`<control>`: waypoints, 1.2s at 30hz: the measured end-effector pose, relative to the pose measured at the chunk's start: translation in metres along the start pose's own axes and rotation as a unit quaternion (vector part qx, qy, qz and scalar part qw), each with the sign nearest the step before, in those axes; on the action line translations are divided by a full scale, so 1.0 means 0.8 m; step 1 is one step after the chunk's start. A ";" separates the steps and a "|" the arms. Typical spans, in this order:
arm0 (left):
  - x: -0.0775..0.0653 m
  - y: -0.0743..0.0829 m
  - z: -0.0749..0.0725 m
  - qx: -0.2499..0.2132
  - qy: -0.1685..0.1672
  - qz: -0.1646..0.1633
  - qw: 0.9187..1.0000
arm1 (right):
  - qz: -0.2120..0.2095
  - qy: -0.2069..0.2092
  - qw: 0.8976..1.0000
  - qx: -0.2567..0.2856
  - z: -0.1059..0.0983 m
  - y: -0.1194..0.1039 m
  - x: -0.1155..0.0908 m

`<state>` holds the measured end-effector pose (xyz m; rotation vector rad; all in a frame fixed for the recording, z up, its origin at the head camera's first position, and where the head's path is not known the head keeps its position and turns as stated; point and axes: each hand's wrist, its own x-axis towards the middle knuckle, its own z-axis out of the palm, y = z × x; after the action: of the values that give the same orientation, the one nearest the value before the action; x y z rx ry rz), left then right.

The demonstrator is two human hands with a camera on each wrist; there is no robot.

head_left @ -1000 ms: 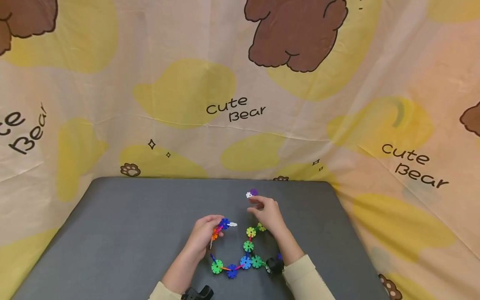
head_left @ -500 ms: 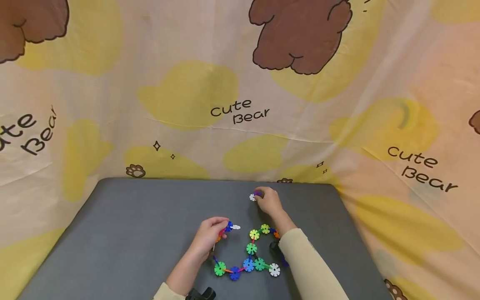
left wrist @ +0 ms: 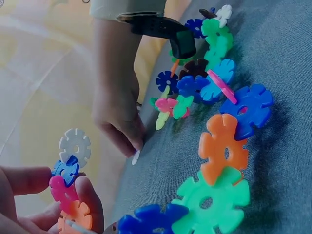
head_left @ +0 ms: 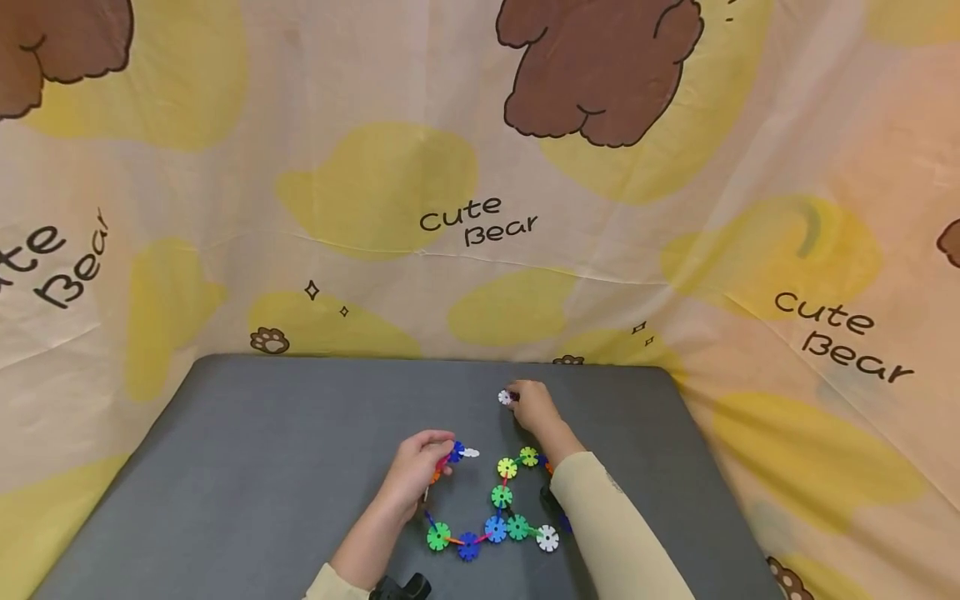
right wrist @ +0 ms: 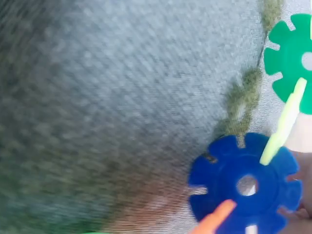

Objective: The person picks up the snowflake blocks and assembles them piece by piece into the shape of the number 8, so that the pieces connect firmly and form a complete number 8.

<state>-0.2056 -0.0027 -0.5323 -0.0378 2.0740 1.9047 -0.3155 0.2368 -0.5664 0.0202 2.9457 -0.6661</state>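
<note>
My left hand [head_left: 411, 468] pinches the raised end of a chain of interlocking plastic snowflake discs, near a blue disc [left wrist: 66, 170]. A white disc [left wrist: 75, 147] sticks out past the fingers at that end. From there the chain curves down to a green disc [head_left: 438, 537] and joins a loop at the right, partly behind the right sleeve. Farther back, my right hand [head_left: 537, 407] pinches a small pair of joined snowflake discs; the white disc [head_left: 505, 397] shows, while the purple one is mostly hidden by the fingers. In the right wrist view a dark blue disc [right wrist: 243, 183] lies close.
Everything lies on a grey table [head_left: 300, 467]. A bear-printed cloth [head_left: 360, 183] hangs behind it and at both sides. A white disc [head_left: 547, 538] ends a short branch of the chain beside the right sleeve [head_left: 615, 517]. Both wrists wear black camera mounts.
My right hand has reached back to the white and purple disc pair and taken hold of it. My left hand still holds the chain end, nearly unmoved.
</note>
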 end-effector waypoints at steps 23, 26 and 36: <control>0.005 0.000 0.006 0.005 0.048 -0.018 0.999 | 0.001 0.069 0.968 0.243 -0.032 -0.009 -0.056; 0.004 -0.001 0.006 0.009 0.040 -0.016 0.999 | -0.004 0.061 0.948 0.311 -0.035 -0.018 -0.078; 0.003 -0.004 0.003 0.006 0.037 -0.018 0.999 | -0.033 0.037 0.925 0.378 -0.014 -0.036 -0.128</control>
<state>-0.2065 0.0001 -0.5361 -0.1445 2.1193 1.8961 -0.2167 0.2170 -0.5314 0.0175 2.5578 -1.7888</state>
